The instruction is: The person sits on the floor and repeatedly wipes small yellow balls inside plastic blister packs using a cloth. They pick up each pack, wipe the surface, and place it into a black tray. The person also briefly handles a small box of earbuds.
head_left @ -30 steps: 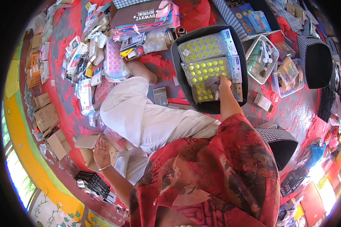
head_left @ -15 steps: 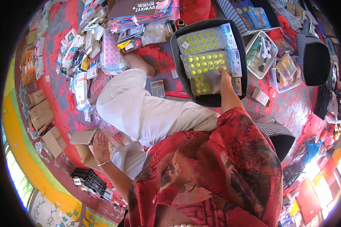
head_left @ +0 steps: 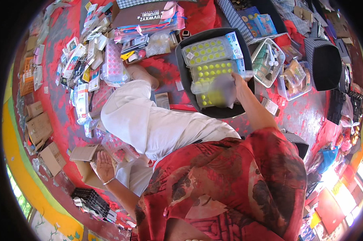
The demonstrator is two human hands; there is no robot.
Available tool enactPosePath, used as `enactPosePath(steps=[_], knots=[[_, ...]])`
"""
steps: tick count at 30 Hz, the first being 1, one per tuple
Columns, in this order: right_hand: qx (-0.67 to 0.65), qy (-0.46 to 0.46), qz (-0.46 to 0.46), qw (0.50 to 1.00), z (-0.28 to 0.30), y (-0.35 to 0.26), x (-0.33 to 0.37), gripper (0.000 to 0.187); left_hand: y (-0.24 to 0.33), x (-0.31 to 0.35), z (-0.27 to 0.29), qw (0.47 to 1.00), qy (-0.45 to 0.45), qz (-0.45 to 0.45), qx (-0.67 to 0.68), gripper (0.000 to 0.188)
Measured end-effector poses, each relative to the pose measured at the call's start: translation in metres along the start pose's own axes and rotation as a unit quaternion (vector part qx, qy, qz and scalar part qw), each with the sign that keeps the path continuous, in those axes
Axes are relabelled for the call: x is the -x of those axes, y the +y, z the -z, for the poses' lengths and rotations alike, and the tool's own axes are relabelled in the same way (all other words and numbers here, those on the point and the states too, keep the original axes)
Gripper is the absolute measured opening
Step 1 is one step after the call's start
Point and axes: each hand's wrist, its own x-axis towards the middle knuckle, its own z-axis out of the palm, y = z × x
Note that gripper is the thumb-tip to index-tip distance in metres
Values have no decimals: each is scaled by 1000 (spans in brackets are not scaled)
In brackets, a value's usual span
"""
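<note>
A dark bin [head_left: 184, 80] in front of me holds several clear plastic trays with rows of yellow-green round cups, among them a far tray [head_left: 207, 51] and a middle tray [head_left: 213, 69]. At the bin's near right side, my right hand [head_left: 241, 89] is closed on the edge of a clear tray [head_left: 198, 87], tilted above the others. A grey blur covers part of this tray and the fingertips. My left hand [head_left: 105, 166] is open, palm showing, fingers stretched, beside an open cardboard box [head_left: 85, 168]; it holds nothing.
A tray with pink cups [head_left: 114, 64] lies by my foot, beside a heap of small boxes [head_left: 93, 50]. Right of the bin stand a white basket [head_left: 268, 63] and a clear container [head_left: 295, 80]. A black bin [head_left: 325, 60] is farther right. Stacked folders [head_left: 145, 18] lie beyond.
My right hand has lifted and tilted a clear tray above the others in the bin. My left hand stays open by the cardboard box. The whole view has shifted slightly.
</note>
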Motion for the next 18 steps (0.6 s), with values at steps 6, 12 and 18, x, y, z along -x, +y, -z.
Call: enactPosePath(steps=[6, 12, 18], knots=[[62, -93, 32, 993, -3, 27, -90, 22, -4, -4, -3, 998, 60, -4, -3, 39], [453, -333, 185, 806, 50, 110, -172, 26, -7, 3, -10, 989, 143, 0, -37, 41], [529, -353, 224, 739, 64, 164, -282, 38, -14, -2, -20, 989, 144, 9, -37, 41]])
